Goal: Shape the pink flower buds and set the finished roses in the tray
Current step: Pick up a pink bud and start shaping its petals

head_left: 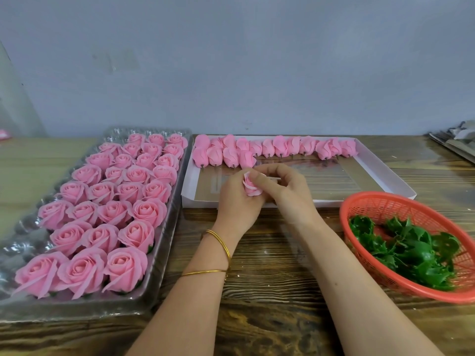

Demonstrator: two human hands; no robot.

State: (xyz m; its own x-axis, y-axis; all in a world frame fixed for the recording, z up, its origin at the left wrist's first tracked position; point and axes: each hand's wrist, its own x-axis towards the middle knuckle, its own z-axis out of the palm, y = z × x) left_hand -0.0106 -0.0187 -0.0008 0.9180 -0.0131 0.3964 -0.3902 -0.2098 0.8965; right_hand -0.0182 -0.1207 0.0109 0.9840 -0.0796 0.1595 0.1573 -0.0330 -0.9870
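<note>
Left hand (236,199): curled round the base of a pink bud (251,187), which is held above the near-left part of the white box (334,203).
Right hand (285,194): closed narrowly on the same bud, with thumb and forefinger pinched on the outer petals from the right.
Bud look: soft pink, with petals wrapped in a loose spiral and a paler edge on the upper petal; its base is hidden in the palm.
Unshaped buds (282,146): laid in a row along the far wall of the white box, doubled at its far-left corner, tightly closed, with short dark stubs pointed toward the near side.
Finished roses (115,211): set in rows in the clear tray (24,227) just left of the white box, opened wide with layered petals.
Tray room: unfilled cups are seen along the side farthest from the white box and at the far end.
Box room: the brown floor of the white box is left bare from the bud row to its near wall.
Red basket (372,196): placed by the near-right corner of the white box; whether the two touch cannot be told. Green leaf pieces (411,250) are heaped inside.
Wooden table (270,291): bare boards are shown on the near side of the white box, between tray and basket, crossed by both forearms.
Gold bangles (221,242): worn on the left wrist.
</note>
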